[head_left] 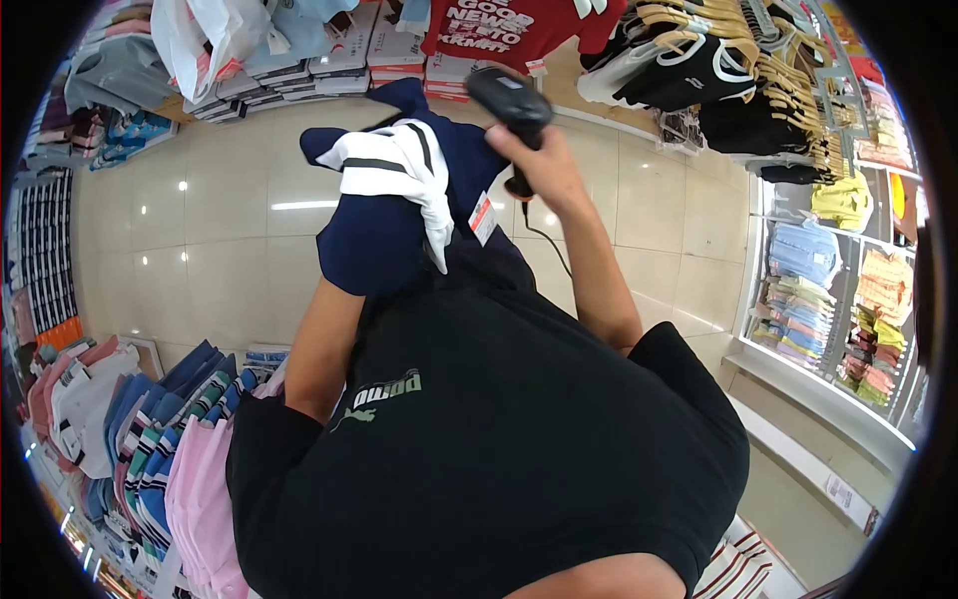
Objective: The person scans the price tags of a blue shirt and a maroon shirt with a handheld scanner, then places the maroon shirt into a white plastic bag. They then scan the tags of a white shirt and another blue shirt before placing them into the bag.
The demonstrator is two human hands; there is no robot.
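Note:
A navy and white shirt (374, 235) is bunched up in front of my body, its white part crossed by dark stripes. My left forearm (334, 319) runs up under this cloth and holds it off the floor; the fabric hides the hand and its fingers. From the shirt's right side hangs a white and red price tag (482, 219). My right hand (544, 165) is closed around the handle of a black barcode scanner (509, 100), just right of the shirt. The scanner's head points up and left, and a cable (549, 245) trails down from its grip.
Folded shirts in boxes (334, 75) and a red T-shirt (509, 30) line the far side. Black tops on hangers (699, 75) hang at upper right. Shelves with clothes (803, 255) stand right; hanging polo shirts (205, 479) are close by on the left. Tiled floor (225, 210) lies between.

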